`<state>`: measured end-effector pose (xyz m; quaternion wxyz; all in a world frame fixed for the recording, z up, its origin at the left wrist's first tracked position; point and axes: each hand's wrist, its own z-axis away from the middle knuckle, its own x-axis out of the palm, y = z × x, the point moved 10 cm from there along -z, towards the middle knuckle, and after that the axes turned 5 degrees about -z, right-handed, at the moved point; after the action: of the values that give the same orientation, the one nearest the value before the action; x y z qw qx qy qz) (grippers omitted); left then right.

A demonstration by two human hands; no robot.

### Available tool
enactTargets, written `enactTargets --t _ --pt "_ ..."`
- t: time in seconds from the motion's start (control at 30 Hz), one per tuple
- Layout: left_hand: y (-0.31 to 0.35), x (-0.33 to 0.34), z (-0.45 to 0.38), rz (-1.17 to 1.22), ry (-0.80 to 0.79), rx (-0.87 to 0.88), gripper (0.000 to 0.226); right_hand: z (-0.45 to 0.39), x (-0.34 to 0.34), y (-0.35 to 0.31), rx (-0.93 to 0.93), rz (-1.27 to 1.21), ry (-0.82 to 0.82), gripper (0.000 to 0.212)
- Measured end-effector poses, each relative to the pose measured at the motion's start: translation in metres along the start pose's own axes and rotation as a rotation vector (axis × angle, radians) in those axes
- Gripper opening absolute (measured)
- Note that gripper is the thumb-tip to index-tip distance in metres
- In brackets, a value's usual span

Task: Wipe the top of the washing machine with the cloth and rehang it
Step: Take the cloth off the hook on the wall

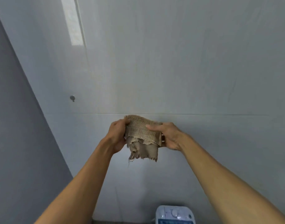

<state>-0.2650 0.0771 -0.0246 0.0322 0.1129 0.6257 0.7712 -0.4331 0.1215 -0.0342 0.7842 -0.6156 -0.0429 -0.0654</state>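
Mid-frame: left hand and right hand pinch cloth edges, fingers curled, likely readying it for rehanging; washing machine bottom centre.

A home laundry or wash area is suggested. The view is filled by a wall clad in large, pale, glossy tiles, with a thin horizontal joint seen across its middle and a vertical joint in its upper left part. A bright window-like reflection is carried by the glaze near the top left. A small round metal fitting is fixed to the tiles at the left. A plain grey surface is met at the left edge. At the bottom edge, the white and blue control panel of a washing machine with a round dial is seen against the wall.
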Motion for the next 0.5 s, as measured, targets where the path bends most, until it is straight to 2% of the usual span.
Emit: enactTargets --t 0.07,0.2,0.37,0.5 --pt "-0.030 0.034 0.010 -0.022 -0.008 -0.031 0.025 0.022 -0.033 0.033 0.074 -0.067 -0.052 0.060" --pt "-0.108 0.099 0.032 -0.051 -0.021 -0.128 0.027 0.065 -0.096 0.112 0.184 -0.181 -0.073 0.049" --pt "-0.200 0.150 0.060 -0.070 -0.053 -0.224 0.011 0.094 -0.159 0.202 0.252 -0.293 0.041 0.062" --pt "-0.260 0.161 0.071 -0.087 -0.051 -0.263 0.009 0.101 -0.186 0.255 0.253 -0.361 0.095 0.064"
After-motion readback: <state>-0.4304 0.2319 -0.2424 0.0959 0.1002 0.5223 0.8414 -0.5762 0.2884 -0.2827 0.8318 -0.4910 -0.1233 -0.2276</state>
